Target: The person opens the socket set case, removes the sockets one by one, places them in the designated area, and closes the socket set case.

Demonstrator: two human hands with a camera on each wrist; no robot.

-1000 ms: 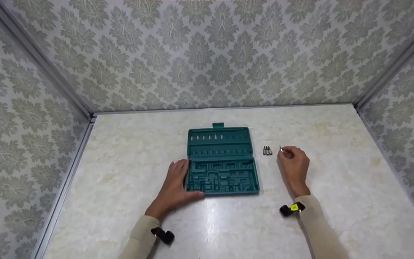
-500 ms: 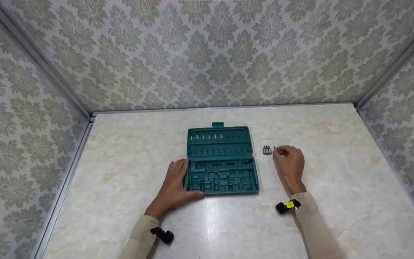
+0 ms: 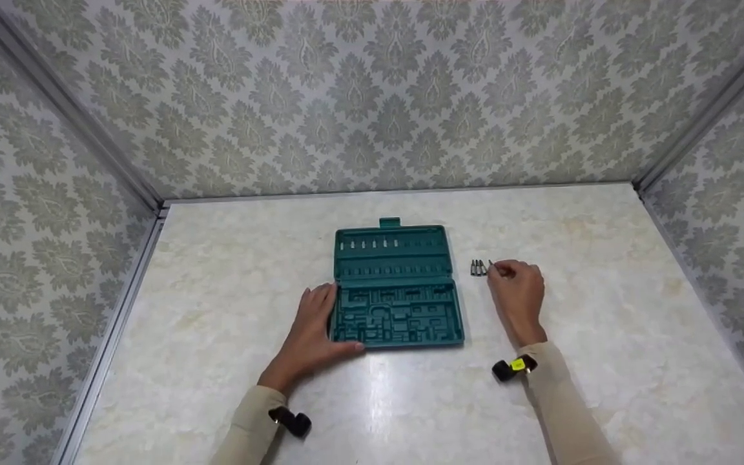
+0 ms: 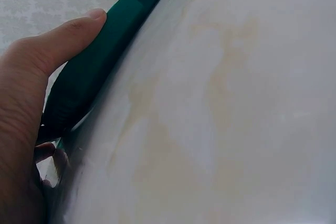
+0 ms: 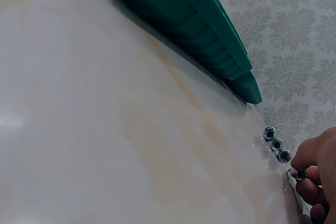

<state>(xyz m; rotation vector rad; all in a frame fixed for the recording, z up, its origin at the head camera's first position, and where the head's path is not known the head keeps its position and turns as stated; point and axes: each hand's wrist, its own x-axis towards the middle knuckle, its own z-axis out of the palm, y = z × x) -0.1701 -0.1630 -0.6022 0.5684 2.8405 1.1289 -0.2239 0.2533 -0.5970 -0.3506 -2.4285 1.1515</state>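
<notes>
A green plastic tool case (image 3: pixel 392 281) lies unfolded on the table, its trays full of moulded slots. My left hand (image 3: pixel 306 332) grips its near left corner, thumb along the front edge and fingers at the left side. In the left wrist view, that thumb presses on the green case edge (image 4: pixel 100 51). Between thumb and index finger, my right hand (image 3: pixel 519 294) pinches a small metal socket bit (image 5: pixel 299 174), its tip pointing away. Just left of that hand, three more socket bits (image 3: pixel 478 267) stand side by side in a row, with square holes in their ends.
Several small silver pieces (image 3: pixel 374 244) sit in the upper row of the case lid. Around the case spreads the pale marbled table (image 3: pixel 236 258), bounded by patterned walls (image 3: pixel 359 97) at the back and both sides.
My right hand has moved left with the pinched socket bit, bringing it close beside the row of three. My left hand stays on the case corner.
</notes>
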